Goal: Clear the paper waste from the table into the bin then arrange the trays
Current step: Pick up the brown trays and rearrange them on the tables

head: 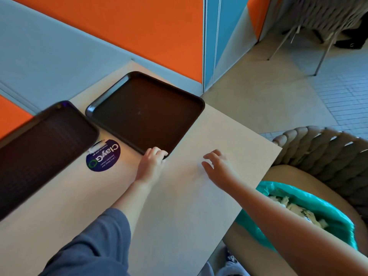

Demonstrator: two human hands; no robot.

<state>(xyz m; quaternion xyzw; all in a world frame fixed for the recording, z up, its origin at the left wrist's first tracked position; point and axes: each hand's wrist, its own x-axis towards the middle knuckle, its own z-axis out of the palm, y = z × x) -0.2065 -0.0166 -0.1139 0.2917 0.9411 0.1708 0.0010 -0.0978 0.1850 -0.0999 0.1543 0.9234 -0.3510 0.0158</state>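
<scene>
the left hand [151, 160] curls its fingers over the near corner of the far brown tray [147, 112] on the surface [179, 196], the right hand [216, 165] hovers with fingers loosely spread, and the paper waste [294, 210] sits in the green-lined bin [310, 200] at near right.

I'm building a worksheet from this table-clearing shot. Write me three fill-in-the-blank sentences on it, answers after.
1. The left hand grips the near corner of a brown ____.
2. The white paper waste lies in the bin's ____ liner.
3. The round sticker on the table lies between the two ____.

Missing words: tray; green; trays
</scene>
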